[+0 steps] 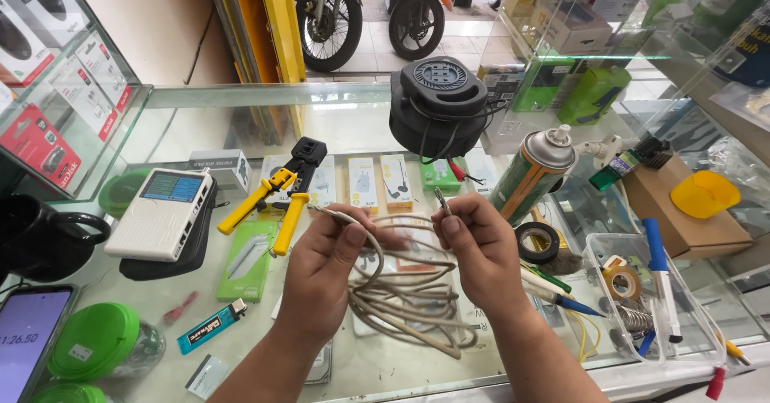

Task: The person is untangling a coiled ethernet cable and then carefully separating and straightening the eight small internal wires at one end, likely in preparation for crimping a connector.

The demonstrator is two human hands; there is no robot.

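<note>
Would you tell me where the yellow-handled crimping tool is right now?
In the head view, the crimping tool lies on the glass counter, left of the left hand, beside the white tester.

left hand [321,271] | right hand [473,247] | both pinch beige cable [401,295] (coiled below)

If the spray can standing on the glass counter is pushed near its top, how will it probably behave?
The spray can is tall and narrow and stands upright, so a push near its cap would probably tip it. Its round body would likely roll once down. The glass counter looks smooth, so a low push might slide it instead.
</note>
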